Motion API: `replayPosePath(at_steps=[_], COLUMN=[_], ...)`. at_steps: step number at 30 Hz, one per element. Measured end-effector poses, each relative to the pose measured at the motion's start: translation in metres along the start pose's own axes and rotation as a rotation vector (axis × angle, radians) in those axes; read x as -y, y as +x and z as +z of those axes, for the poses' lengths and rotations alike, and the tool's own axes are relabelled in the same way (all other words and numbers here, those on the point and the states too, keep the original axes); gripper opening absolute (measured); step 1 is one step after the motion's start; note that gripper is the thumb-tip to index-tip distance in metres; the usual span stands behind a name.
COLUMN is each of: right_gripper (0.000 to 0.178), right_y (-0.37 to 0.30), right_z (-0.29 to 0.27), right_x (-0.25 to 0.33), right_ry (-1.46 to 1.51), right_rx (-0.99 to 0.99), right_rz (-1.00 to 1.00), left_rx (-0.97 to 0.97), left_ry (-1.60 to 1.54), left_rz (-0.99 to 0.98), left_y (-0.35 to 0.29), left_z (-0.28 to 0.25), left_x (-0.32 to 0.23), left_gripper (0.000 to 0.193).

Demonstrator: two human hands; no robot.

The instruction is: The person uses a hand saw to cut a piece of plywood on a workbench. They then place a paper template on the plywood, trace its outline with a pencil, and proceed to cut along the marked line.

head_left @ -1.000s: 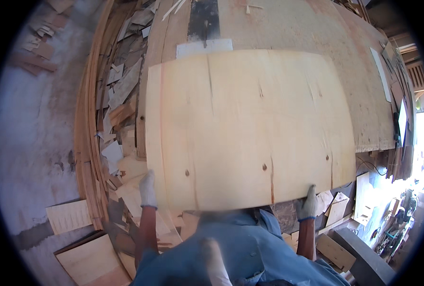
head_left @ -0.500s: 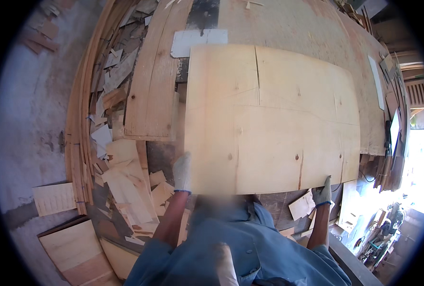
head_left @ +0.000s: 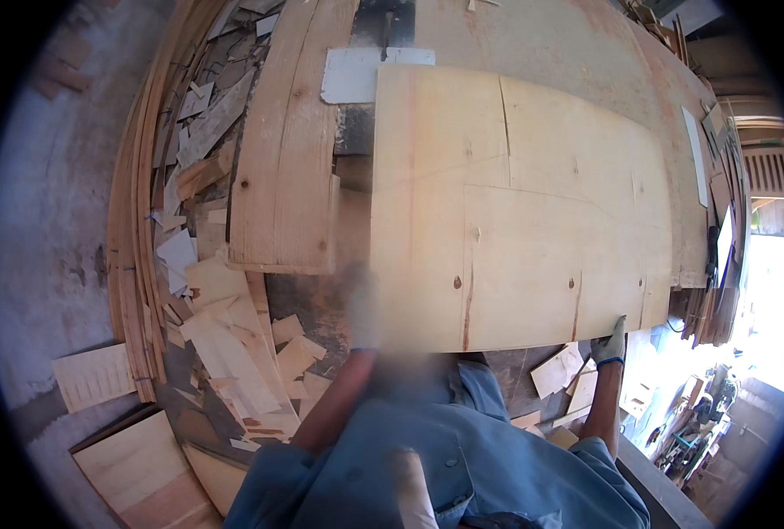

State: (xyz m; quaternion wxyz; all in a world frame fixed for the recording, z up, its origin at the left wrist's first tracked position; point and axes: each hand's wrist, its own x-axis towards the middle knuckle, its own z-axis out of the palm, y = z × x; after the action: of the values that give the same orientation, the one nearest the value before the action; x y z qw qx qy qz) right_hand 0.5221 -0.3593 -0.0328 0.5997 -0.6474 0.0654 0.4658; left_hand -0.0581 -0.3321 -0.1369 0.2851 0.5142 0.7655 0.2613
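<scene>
At the plywood sheet (head_left: 533, 229), near edge: right hand (head_left: 609, 346), clasping it; left side: left hand (head_left: 362, 309), blurred, grip I cannot tell.

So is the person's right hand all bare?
No, the right hand at the near edge of the wooden board wears a pale glove with a blue cuff.

A smooth, matt face of pale wood, broken by dark knots and fine cracks, is shown by the large sheet (head_left: 533, 220), while coarser, visible grain is displayed by the thick planks (head_left: 282, 176) and a worn, stained finish by the wooden work surface (head_left: 559, 44). The right hand (head_left: 609, 347) is covered in matt, whitish cloth edged with blue, and creased blue fabric is seen in the shirt (head_left: 348, 458). The wall (head_left: 48, 238) is finished in dull, blotched, plaster-like material.
</scene>
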Motion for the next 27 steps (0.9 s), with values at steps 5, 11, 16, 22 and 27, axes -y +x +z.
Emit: replayPosePath(at_steps=[5, 11, 16, 22, 27], right_gripper=[0.043, 0.045, 0.046, 0.045, 0.054], right_y=[-0.017, 0.004, 0.018, 0.003, 0.008], right_z=[0.029, 0.029, 0.021, 0.060, 0.057], right_x=[0.009, 0.015, 0.025, 0.032, 0.031], right_ry=[-0.012, -0.092, -0.146, -0.073, -0.058], right_rx=[-0.020, 0.015, 0.074, -0.035, 0.068], right_rz=[0.040, -0.003, -0.002, 0.036, 0.061], left_rx=[0.134, 0.037, -0.014, 0.049, 0.028], left_ry=[-0.113, -0.134, -0.287, -0.266, -0.234], left_rz=[-0.153, -0.049, -0.083, -0.192, -0.234], left_y=[0.006, 0.011, 0.021, 0.028, 0.035], left_z=[-0.017, -0.005, -0.013, -0.032, -0.030], left_x=[-0.033, -0.036, -0.060, -0.087, -0.086], left_gripper=[0.023, 0.016, 0.015, 0.060, 0.060])
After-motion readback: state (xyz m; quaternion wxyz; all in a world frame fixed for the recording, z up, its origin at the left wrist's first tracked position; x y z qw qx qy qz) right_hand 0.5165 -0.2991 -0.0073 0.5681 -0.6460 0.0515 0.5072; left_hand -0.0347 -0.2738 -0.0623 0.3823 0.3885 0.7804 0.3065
